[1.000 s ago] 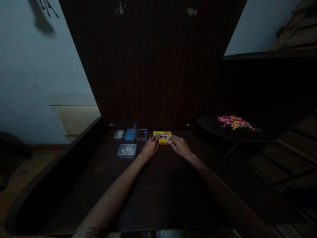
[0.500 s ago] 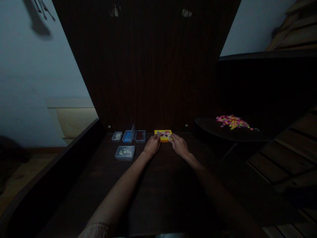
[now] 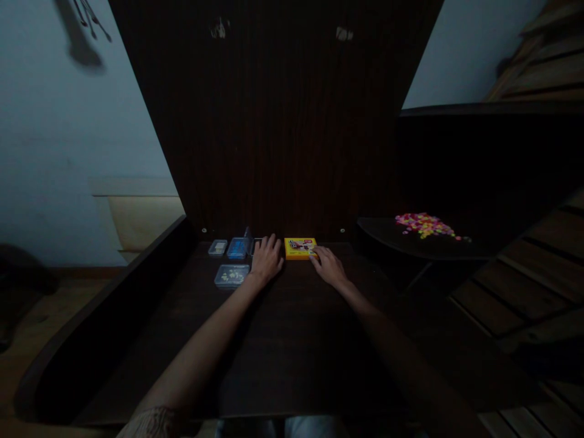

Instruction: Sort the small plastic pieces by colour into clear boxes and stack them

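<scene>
A small yellow box (image 3: 300, 248) with printed pictures lies flat at the back of the dark desk. My right hand (image 3: 329, 266) rests at its right front corner, fingers stretched out and touching it. Left of the box, my left hand (image 3: 266, 260) is open with fingers spread, over the front of a clear plastic case (image 3: 257, 241) that it mostly hides. Beside that case sits a clear case with blue contents (image 3: 237, 248), its lid raised. A smaller clear case (image 3: 218, 247) holds something pale. Nearer me lies a flat clear case with pale bits (image 3: 232, 275).
A pile of small pink, yellow and orange pieces (image 3: 426, 225) lies on a curved dark shelf (image 3: 387, 237) at the right. The desk's raised side panel (image 3: 109, 316) runs along the left. A tall dark back panel (image 3: 283, 134) stands behind the cases.
My left hand has let go of the yellow box and moved left, over the dark-filled clear case. My right hand stays at the box's right corner. The view has shifted slightly.
</scene>
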Demonstrator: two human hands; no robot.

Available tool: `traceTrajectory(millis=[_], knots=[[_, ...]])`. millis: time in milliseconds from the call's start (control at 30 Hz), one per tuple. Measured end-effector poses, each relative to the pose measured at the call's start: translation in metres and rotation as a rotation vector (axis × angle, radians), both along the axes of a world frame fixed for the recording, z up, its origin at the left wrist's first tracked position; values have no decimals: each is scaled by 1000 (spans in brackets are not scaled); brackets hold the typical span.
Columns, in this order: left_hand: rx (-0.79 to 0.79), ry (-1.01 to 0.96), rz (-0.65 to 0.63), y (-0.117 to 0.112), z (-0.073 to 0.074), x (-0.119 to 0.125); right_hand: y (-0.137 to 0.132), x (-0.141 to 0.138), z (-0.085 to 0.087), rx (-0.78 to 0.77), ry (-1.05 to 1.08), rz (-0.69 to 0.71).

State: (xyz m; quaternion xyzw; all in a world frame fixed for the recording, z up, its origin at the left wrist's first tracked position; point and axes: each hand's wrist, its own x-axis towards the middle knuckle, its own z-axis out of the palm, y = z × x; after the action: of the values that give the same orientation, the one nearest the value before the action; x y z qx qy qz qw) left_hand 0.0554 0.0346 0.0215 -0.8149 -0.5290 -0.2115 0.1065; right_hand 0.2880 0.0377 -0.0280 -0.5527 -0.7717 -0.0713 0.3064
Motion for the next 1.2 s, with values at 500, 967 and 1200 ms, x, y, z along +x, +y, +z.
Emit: traceTrajectory(millis=[500, 967, 1200], knots=[[-57, 1, 304, 2, 7, -37, 1, -1, 0, -26, 47, 0], [-58, -96, 245, 5, 8, -23, -1, -3, 2, -44, 45, -12], [-70, -276, 167, 10, -2, -27, 1, -2, 1, -40, 51, 10]])
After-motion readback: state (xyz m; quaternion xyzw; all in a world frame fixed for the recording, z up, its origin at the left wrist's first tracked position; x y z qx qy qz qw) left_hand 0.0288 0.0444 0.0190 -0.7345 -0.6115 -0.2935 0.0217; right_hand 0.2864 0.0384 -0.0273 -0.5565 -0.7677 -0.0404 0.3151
